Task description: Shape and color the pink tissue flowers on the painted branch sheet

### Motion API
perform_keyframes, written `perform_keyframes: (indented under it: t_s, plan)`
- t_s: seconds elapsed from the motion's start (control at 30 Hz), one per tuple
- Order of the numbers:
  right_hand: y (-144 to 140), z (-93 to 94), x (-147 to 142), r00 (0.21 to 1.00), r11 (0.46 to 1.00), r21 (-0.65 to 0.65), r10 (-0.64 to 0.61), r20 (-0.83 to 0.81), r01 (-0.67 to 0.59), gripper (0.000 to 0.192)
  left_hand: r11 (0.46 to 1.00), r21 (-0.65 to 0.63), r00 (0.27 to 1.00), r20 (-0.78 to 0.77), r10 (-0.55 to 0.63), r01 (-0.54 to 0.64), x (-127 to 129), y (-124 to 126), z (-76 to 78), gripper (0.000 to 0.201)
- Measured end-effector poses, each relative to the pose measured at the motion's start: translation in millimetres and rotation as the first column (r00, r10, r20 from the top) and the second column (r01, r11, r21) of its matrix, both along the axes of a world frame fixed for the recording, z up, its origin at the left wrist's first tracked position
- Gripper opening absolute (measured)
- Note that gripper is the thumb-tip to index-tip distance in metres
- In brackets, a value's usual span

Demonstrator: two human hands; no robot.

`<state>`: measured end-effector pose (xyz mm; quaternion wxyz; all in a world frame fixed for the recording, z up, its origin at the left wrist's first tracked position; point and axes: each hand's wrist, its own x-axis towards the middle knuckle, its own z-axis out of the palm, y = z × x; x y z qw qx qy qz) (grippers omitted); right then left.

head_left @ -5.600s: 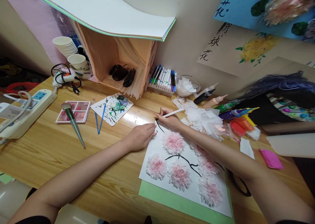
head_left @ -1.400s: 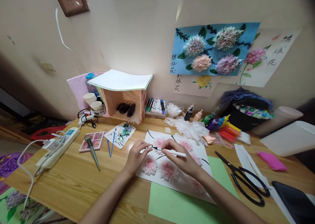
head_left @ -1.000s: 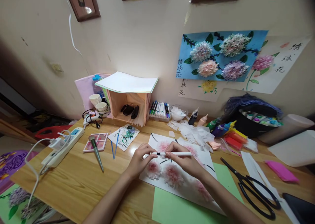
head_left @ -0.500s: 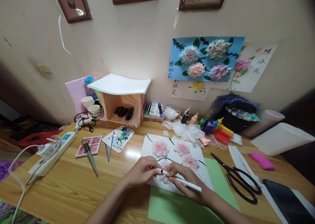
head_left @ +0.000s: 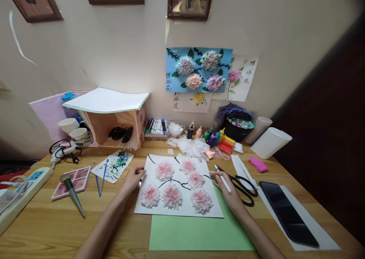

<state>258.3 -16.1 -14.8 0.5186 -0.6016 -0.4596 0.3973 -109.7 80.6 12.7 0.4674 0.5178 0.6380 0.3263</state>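
Observation:
A white sheet of paper (head_left: 182, 210) carries several pink-and-white ruffled paper flowers (head_left: 172, 196) and black drawn branch lines. My left hand (head_left: 134, 178) is at its left edge, fingers curled round that edge. On the opposite side, my right hand (head_left: 225, 187) holds a white marker (head_left: 223, 179), capped as far as I can see, and its fingers rest by the paper's right edge. Partly under the white sheet lies a green sheet (head_left: 199, 234). Black-handled scissors (head_left: 242, 187) lie just right of my right hand.
Left are a makeup palette (head_left: 82, 178), a brush (head_left: 72, 196) and a power strip (head_left: 31, 192). A cardboard box (head_left: 99, 131), a marker set (head_left: 155, 129), torn white paper (head_left: 191, 146) and paint bottles (head_left: 212, 137) line the back. A phone (head_left: 288, 213) lies right.
My hands have moved apart from the middle to the two sides of the white sheet. The marker, held between both hands before, is now in my right hand only. The view has swung right.

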Motion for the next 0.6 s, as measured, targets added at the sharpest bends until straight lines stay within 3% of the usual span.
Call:
perform_keyframes:
  t_s: [0.13,0.3,0.43,0.6]
  plan:
    - [-2.6,0.0,-4.0,0.999,0.998,0.032,0.047,0.015,-0.048,0.038,0.995,0.026,0.995,0.004,-0.101,0.101,7.6,-6.0,23.8,0.043]
    - [-11.3,8.0,-4.2,0.946,0.992,0.060,0.091,0.311,-0.115,0.034,0.989,0.095,0.993,0.012,-0.119,0.117,-6.5,-21.4,46.2,0.039]
    - [-15.7,17.6,-1.3,0.917,0.984,0.097,0.105,0.385,-0.153,0.029,0.997,0.044,0.990,0.124,-0.063,0.058,-26.4,-34.6,52.6,0.045]
    - [-2.1,30.3,4.4,0.854,0.967,0.100,0.155,0.497,-0.234,0.024,0.999,0.019,0.997,0.069,0.039,-0.040,-52.2,-49.1,61.7,0.047]
